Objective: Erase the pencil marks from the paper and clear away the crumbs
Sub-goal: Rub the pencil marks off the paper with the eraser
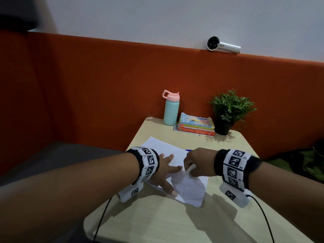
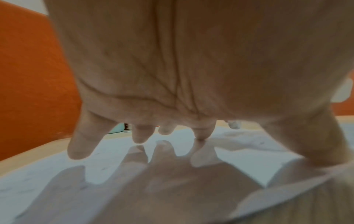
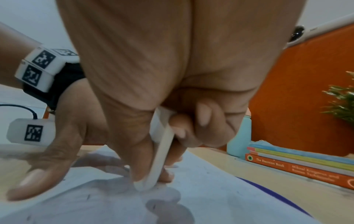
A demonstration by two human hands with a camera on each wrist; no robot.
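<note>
A white sheet of paper [image 1: 163, 146] lies on the small wooden table [image 1: 157, 221]. My left hand [image 1: 166, 171] lies flat on the sheet with its fingers spread, pressing it down; the left wrist view shows the fingers [image 2: 80, 145] over the paper [image 2: 239, 156]. My right hand [image 1: 194, 162] grips a long white eraser [image 1: 190, 168] and holds its tip on the paper just right of the left fingers. In the right wrist view the eraser [image 3: 161, 159] stands tilted between thumb and fingers, its tip on the sheet [image 3: 210, 189]. Small dark crumbs [image 3: 88, 197] dot the paper.
At the table's far edge stand a teal bottle with a pink lid [image 1: 171, 108], a stack of books [image 1: 196, 124] and a potted plant [image 1: 228, 111]. An orange padded wall [image 1: 87, 85] rises behind, with a white handheld fan [image 1: 222, 45] on its top ledge.
</note>
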